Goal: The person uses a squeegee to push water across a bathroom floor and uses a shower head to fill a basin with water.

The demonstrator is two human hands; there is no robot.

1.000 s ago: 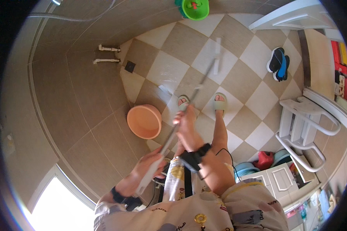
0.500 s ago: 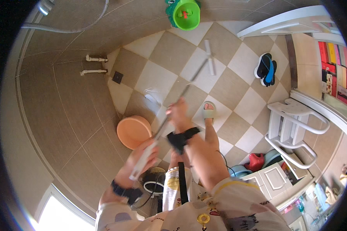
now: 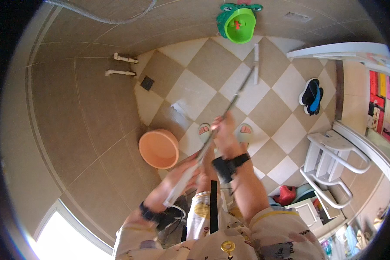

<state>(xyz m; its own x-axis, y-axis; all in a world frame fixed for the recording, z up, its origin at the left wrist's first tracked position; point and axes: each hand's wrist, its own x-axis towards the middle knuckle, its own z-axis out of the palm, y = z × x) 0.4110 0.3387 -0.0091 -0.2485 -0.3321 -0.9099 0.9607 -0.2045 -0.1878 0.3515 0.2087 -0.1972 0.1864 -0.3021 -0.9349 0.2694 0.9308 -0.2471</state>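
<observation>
A floor squeegee with a narrow pale head (image 3: 256,65) and a long handle (image 3: 235,100) slants across the tiled floor, its head lying flat at the far side. My right hand (image 3: 224,129) is wrapped around the middle of the handle. Lower down and to the left, my left hand (image 3: 184,175) closes around the white grip end. Both hands are slightly blurred. My feet in pale slippers (image 3: 245,132) stand just beyond and beside the right hand. A whitish wet-looking patch (image 3: 177,110) marks the floor left of the handle.
An orange basin (image 3: 159,149) stands left of my legs. Farther off are a floor drain (image 3: 147,83), two pipes (image 3: 120,73) and a green frog-shaped urinal (image 3: 239,27). On the right are dark-and-blue slippers (image 3: 311,97), a white step stool (image 3: 327,160) and an open door (image 3: 342,50).
The view has shifted, and the squeegee head sits a little closer to the green urinal, turned straighter. Both hands keep their hold. My left foot has come into view beside the right one.
</observation>
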